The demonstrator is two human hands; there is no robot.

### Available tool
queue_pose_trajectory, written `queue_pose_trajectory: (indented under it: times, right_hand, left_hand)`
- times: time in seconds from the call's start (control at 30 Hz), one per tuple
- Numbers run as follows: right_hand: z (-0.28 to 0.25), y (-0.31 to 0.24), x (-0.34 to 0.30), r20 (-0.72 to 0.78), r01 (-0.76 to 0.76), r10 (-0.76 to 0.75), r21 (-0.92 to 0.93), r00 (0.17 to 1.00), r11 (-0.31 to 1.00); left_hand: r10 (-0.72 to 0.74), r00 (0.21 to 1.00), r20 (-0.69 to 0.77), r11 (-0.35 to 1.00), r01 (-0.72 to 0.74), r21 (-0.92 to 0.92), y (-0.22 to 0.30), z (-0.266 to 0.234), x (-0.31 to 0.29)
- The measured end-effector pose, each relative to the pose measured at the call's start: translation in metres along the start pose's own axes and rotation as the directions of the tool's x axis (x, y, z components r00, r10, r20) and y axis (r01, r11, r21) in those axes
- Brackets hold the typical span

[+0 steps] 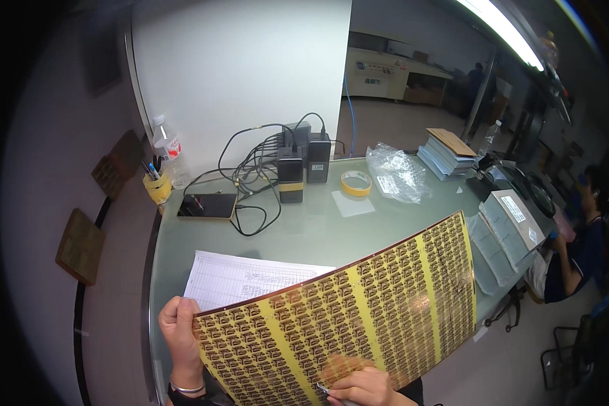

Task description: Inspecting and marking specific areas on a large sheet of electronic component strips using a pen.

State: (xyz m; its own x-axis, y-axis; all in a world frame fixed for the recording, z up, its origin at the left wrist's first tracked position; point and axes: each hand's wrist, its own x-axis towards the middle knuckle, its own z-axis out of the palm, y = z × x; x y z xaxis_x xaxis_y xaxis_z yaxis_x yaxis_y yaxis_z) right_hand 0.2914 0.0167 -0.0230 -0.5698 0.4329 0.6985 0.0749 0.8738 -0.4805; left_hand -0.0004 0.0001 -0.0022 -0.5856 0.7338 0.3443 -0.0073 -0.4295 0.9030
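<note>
A pale, glossy worktop (304, 230) with a rounded left corner stands against a white wall. Above its near edge is held a large, thin, flexible sheet (358, 304), yellow with rows of small copper patterns, its long axis rising from near left to far right. The left hand (181, 331) pinches its lower left corner, fingers curled. The right hand (367, 387) touches the bottom edge holding a thin tool; its grip cannot be told. A printed paper (240, 277) lies flat beneath.

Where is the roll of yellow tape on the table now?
In the head view, the roll of yellow tape lies flat on the far part of the table, between the black chargers and the crumpled plastic bag.
</note>
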Motion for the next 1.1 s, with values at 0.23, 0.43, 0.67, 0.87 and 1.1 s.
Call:
queue_pose_trajectory:
  times: [0.23,0.43,0.67,0.87,1.1]
  right_hand:
    - [0.004,0.003,-0.003,-0.038,0.014,-0.013,0.014,0.999,1.000]
    - [0.004,0.002,-0.004,-0.012,-0.015,0.015,-0.018,1.000,1.000]
    - [0.001,0.000,0.002,-0.030,-0.004,0.002,-0.049,1.000,0.999]
    - [0.002,0.000,-0.005,0.016,-0.026,0.028,-0.114,0.999,0.993]
    - [0.003,-0.001,0.001,-0.038,-0.003,-0.001,-0.116,0.999,0.993]
  left_hand:
    - [0.016,1.000,0.001,1.000,-0.016,-0.009,-0.004,-0.002,0.000]
    - [0.006,1.000,0.008,1.000,-0.006,-0.013,-0.004,-0.002,0.000]
    - [-0.010,1.000,-0.025,1.000,0.010,-0.015,-0.005,0.001,0.000]
    - [-0.031,0.999,-0.044,1.000,0.031,0.000,-0.004,0.003,0.000]
    - [-0.042,0.998,-0.045,0.999,0.043,0.015,-0.005,0.001,0.001]
